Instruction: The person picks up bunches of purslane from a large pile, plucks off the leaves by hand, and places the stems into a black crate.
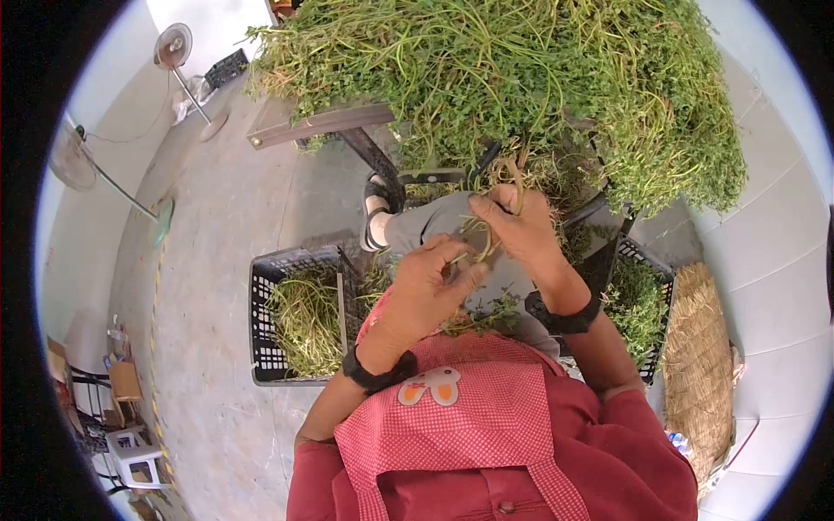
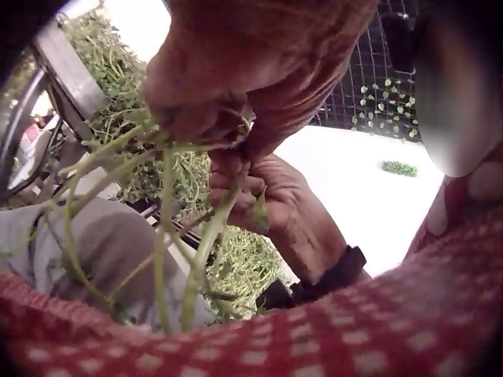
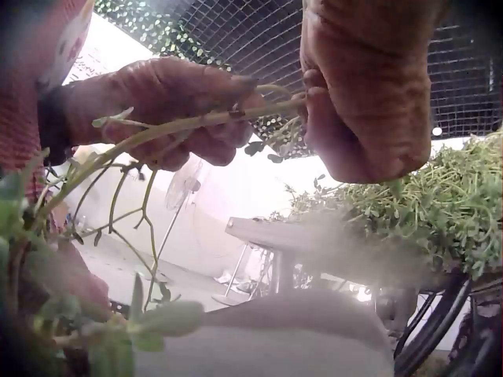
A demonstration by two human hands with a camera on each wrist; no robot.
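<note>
Above the lap, the left hand (image 1: 426, 291) pinches green plant stems (image 2: 163, 212), whose leafy ends hang over the apron. Just ahead and to the right, the right hand (image 1: 519, 227) grips the other part of the stems, with a pale stem end (image 1: 519, 187) sticking up past its fingers. A thin stem bends between the two hands. In the right wrist view the left hand (image 3: 173, 110) and right hand (image 3: 365, 94) are close together, with a thick stem (image 3: 189, 124) running between them. Leafy sprigs (image 1: 486, 317) rest on the red checked apron (image 1: 469, 373).
A large heap of leafy greens (image 1: 521, 69) covers the table (image 1: 321, 123) ahead. Black crates stand at the left (image 1: 261, 326) and right (image 1: 658, 269), both holding plants. A woven straw bundle (image 1: 698, 365) lies at the far right. Two fans (image 1: 174, 48) and a white stool (image 1: 135, 456) are at the left.
</note>
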